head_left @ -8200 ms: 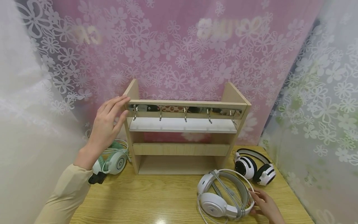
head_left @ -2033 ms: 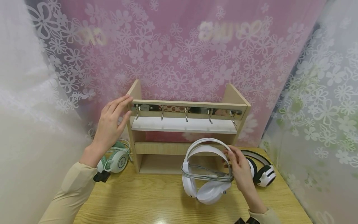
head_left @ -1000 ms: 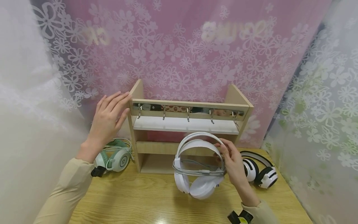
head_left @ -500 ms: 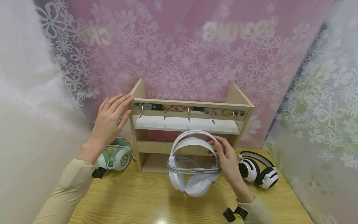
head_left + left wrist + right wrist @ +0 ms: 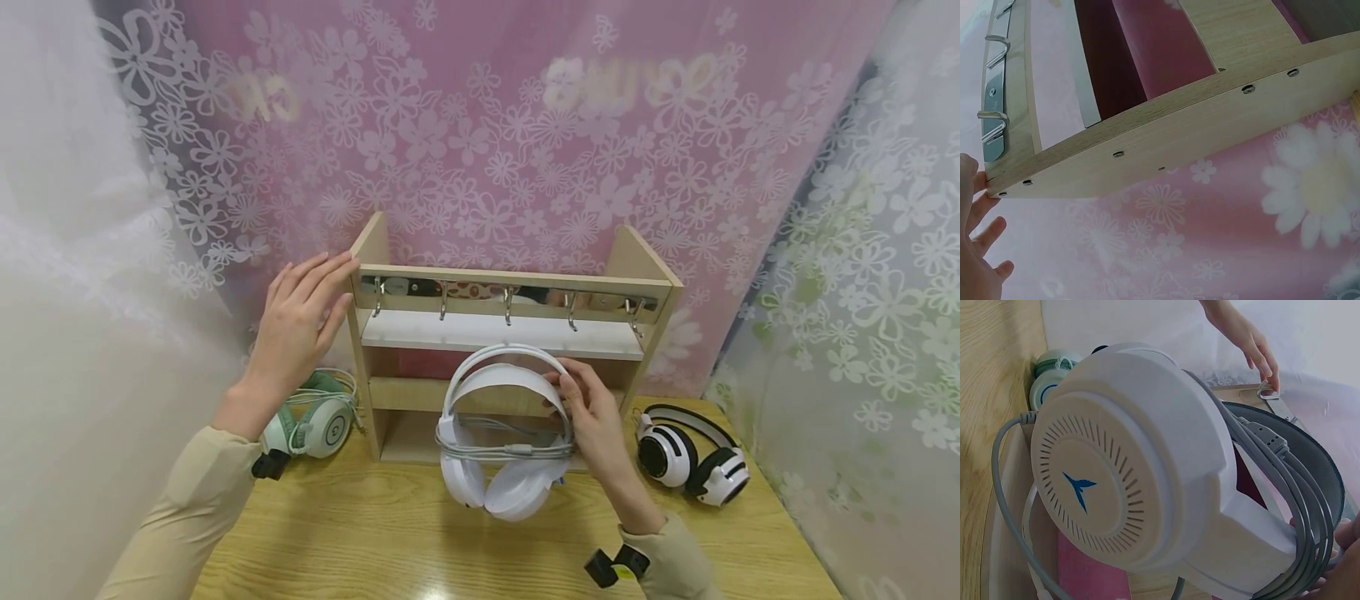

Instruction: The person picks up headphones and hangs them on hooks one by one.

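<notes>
My right hand (image 5: 596,417) pinches the right side of the headband of a pair of white headphones (image 5: 462,477), held upright in front of the wooden rack (image 5: 495,396). A grey cable (image 5: 1310,512) is wound around the headphones below the band. In the right wrist view one white ear cup with a blue mark fills the middle. My left hand (image 5: 292,321), fingers straight, rests at the upper left corner of the rack. Along the rack's top bar runs a metal strip with several hooks (image 5: 508,307).
Green and white headphones (image 5: 322,425) lie on the wooden table (image 5: 360,533) left of the rack, partly behind my left wrist. Black and white headphones (image 5: 693,454) lie to its right. A pink flowered curtain (image 5: 480,125) hangs behind.
My right hand has gripped the white headphones, lifted them off the table at front right and brought them left, before the rack's middle. The left hand stays at the rack's corner.
</notes>
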`<state>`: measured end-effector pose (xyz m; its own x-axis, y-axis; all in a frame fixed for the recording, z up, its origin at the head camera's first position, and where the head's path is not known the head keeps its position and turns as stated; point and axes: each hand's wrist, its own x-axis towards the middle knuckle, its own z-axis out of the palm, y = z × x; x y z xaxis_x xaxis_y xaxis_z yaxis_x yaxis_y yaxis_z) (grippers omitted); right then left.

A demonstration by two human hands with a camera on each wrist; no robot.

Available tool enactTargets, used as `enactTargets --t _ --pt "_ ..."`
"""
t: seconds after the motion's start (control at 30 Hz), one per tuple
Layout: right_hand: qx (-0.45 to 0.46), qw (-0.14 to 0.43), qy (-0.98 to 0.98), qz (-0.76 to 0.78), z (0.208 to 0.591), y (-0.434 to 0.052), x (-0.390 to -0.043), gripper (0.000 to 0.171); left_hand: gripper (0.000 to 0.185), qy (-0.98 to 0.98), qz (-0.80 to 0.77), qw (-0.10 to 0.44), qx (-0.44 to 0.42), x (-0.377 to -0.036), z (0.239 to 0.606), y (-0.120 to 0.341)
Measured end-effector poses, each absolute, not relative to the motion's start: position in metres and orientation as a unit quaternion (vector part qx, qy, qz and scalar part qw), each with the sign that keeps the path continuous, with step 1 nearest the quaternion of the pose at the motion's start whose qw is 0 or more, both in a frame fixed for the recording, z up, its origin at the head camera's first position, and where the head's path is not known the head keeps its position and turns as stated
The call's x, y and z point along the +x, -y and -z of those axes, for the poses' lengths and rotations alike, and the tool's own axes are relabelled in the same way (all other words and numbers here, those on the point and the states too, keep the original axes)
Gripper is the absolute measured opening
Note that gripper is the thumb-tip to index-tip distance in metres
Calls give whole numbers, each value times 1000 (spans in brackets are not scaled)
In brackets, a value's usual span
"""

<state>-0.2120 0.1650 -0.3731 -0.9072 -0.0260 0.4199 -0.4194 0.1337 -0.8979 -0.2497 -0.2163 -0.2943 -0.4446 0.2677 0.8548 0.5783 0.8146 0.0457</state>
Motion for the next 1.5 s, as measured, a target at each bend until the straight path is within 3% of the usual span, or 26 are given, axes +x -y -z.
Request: enactTargets --t 1.5 --pt "224 140 706 -657 360 -101 -218 31 44 833 153 472 -246 -250 297 214"
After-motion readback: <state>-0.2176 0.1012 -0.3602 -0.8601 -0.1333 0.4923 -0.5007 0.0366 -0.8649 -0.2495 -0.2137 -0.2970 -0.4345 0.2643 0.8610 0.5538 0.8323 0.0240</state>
